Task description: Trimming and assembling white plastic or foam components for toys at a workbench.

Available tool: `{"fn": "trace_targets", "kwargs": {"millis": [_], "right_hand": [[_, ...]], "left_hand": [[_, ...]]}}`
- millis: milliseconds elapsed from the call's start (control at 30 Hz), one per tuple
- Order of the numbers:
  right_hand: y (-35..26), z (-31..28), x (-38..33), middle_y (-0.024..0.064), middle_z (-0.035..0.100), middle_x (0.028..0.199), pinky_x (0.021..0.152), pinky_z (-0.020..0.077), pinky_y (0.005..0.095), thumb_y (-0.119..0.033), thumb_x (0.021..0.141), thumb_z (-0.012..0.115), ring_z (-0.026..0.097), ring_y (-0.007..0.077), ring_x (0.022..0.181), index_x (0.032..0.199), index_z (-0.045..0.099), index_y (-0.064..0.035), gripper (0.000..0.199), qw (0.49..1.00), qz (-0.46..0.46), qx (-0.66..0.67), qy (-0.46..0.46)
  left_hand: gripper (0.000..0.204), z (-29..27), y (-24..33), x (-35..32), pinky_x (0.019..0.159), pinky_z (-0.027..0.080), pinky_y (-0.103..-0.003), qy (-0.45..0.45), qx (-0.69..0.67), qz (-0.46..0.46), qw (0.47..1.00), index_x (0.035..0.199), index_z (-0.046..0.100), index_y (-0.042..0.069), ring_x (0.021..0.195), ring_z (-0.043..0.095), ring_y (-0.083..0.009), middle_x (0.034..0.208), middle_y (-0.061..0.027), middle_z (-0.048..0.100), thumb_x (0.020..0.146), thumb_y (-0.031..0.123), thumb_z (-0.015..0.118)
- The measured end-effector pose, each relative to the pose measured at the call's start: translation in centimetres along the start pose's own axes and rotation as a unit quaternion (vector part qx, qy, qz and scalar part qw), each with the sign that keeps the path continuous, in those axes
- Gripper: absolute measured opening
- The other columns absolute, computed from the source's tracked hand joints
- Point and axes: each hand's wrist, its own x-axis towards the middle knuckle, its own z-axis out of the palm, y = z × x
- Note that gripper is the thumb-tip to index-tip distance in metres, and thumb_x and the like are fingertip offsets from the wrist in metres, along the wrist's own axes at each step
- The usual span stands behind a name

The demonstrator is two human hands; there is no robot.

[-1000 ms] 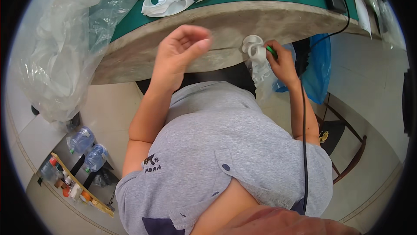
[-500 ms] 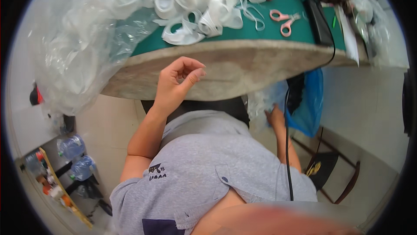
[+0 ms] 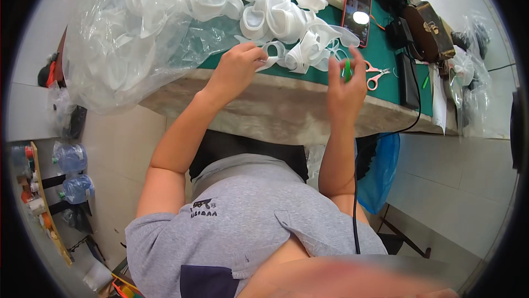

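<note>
White loop [image 3: 280, 51], green tool [image 3: 347, 70], hands [image 3: 234, 73] touching both

On the shirt [image 3: 253, 201], lower in view than the left hand [image 3: 234, 72], a short row of dark letters [image 3: 204, 214] stands beneath a small black emblem [image 3: 203, 204].

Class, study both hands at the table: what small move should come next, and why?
Probably the left hand should draw the white looped piece toward the right hand: the left fingers are at that piece's edge, while the right hand holds a small green tool nearby.
</note>
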Motion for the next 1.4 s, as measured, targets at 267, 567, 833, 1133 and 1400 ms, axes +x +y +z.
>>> {"fn": "trace_targets", "kwargs": {"millis": [267,567,833,1133,1400], "right_hand": [[-1.0,2.2,6.6,-0.0002,0.053,0.064,0.053,0.0365,0.0255,-0.025,0.091,0.065,0.045,0.0078,0.059,0.086,0.063,-0.0003,0.025,0.999,-0.018,-0.002,-0.027],[-4.8,3.1,8.4,-0.0009,0.058,0.068,0.053,0.0365,0.0217,-0.021,0.089,0.068,0.047,0.006,0.06,0.088,0.064,-0.0006,0.021,0.996,0.016,0.005,-0.084],[-6.0,13.9,13.4,0.0182,0.068,0.086,0.072,0.0514,0.037,-0.024,0.084,0.067,0.067,0.0283,0.078,0.102,0.062,0.0014,0.031,0.979,-0.12,-0.036,-0.162],[-5.9,20.4,15.5,0.0178,0.068,0.096,0.079,0.0505,0.0391,-0.004,0.072,0.062,0.064,0.036,0.087,0.096,0.068,-0.0028,0.025,0.891,-0.202,-0.077,-0.4],[-6.7,19.6,15.2,0.0172,0.067,0.098,0.082,0.0489,0.0379,-0.004,0.071,0.066,0.064,0.0319,0.093,0.1,0.069,-0.0049,0.029,0.904,-0.217,-0.04,-0.365]], "left_hand": [[0.008,-5.6,-1.7,2.9,0.066,0.045,-0.023,0.319,-0.182,-0.108,0.924,0.093,0.062,-0.001,0.07,0.054,-0.0098,0.079,-0.0027,0.06,0.087,0.003,0.064],[0.009,-11.7,0.9,5.2,0.068,0.045,-0.021,0.238,-0.253,-0.025,0.937,0.093,0.062,0.001,0.073,0.052,-0.0067,0.08,0.0014,0.058,0.085,0.001,0.066],[0.025,-5.9,-0.9,3.6,0.091,0.042,-0.042,0.103,0.089,0.05,0.989,0.097,0.064,0.006,0.103,0.056,-0.0301,0.101,-0.0106,0.061,0.076,-0.004,0.056],[0.022,-4.4,-0.6,1.9,0.085,0.046,-0.039,0.107,-0.096,0.134,0.981,0.086,0.066,0.005,0.094,0.061,-0.0271,0.097,-0.0072,0.065,0.07,-0.007,0.058],[0.026,-3.9,-1.3,2.2,0.078,0.049,-0.035,0.141,-0.148,0.124,0.971,0.083,0.068,0.004,0.088,0.062,-0.0251,0.094,-0.0079,0.067,0.068,-0.013,0.056]]}}
